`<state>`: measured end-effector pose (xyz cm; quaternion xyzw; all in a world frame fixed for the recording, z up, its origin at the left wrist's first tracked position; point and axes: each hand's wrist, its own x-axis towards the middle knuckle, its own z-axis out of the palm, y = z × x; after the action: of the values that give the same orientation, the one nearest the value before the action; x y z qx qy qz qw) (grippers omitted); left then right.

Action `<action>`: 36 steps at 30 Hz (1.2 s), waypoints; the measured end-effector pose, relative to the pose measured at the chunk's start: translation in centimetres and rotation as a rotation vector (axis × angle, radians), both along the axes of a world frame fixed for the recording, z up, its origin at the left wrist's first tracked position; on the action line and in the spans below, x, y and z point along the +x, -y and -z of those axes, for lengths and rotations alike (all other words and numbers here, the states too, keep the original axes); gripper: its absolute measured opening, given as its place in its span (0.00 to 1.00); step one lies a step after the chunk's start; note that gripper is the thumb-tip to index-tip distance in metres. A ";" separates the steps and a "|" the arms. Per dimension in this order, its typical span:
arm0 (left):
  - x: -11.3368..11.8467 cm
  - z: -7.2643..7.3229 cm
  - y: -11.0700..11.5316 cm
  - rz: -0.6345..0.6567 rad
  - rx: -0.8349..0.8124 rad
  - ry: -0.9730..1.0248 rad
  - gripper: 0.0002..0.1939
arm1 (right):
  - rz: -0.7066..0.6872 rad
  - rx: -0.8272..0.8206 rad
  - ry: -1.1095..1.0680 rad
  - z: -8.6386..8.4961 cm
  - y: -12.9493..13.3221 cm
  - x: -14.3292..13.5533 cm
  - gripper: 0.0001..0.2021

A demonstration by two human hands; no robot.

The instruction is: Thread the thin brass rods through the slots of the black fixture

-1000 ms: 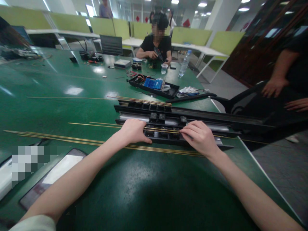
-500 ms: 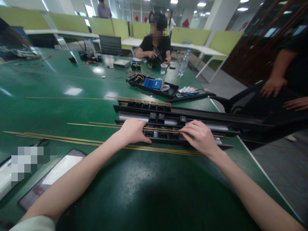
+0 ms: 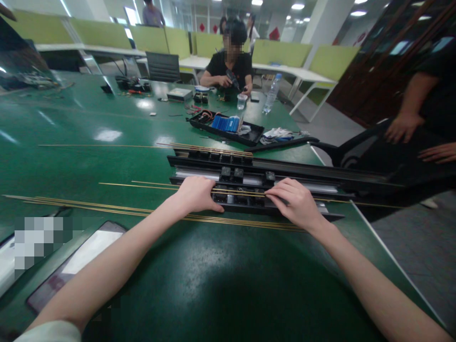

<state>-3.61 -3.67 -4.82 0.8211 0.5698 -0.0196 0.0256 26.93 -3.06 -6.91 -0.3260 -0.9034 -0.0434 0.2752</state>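
Note:
My left hand [image 3: 197, 194] straddles the nearest black rail [image 3: 245, 208], thumb on the near side and fingers over the far side. Small black blocks [image 3: 241, 194] sit inside this rail. A thin brass rod [image 3: 249, 193] runs lengthwise over the blocks, pinched between the thumb and fingertips of my right hand [image 3: 295, 199]. Its right end reaches past the table edge. A second thin rod lies close beside it. More brass rods [image 3: 245, 223] lie along the near side of the rail.
Behind stand another rail with black blocks [image 3: 231, 174] and a farther one topped with rods. A black tray [image 3: 249, 137] holds a blue part. A phone-like device [image 3: 76, 261] lies at left. A person with a tool sits opposite; another person's hands [image 3: 404, 127] are at right.
Both my hands stay in place. The rod's far right end sits slightly higher beyond the table edge. At the upper left, a person has shifted.

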 end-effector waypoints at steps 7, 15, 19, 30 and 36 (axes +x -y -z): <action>0.0 0.0 0.1 -0.012 -0.003 -0.012 0.38 | 0.012 0.006 0.002 0.1 -0.1 0.0 0.07; 0.0 0.0 0.1 -0.008 0.001 0.003 0.39 | 0.010 0.008 0.014 -0.2 0.0 0.0 0.07; 0.0 0.0 0.1 -0.002 -0.006 0.013 0.40 | 0.012 0.008 0.021 -0.1 0.0 0.1 0.07; -0.1 0.1 0.0 -0.001 0.005 0.003 0.38 | 0.022 0.000 0.033 -0.2 0.0 0.2 0.06; -0.1 0.1 0.0 -0.007 0.010 -0.003 0.38 | 0.021 -0.006 0.033 -0.4 0.0 0.3 0.06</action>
<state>-3.66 -3.69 -4.97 0.8192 0.5728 -0.0179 0.0204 27.25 -3.07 -6.54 -0.3357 -0.9044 -0.0490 0.2587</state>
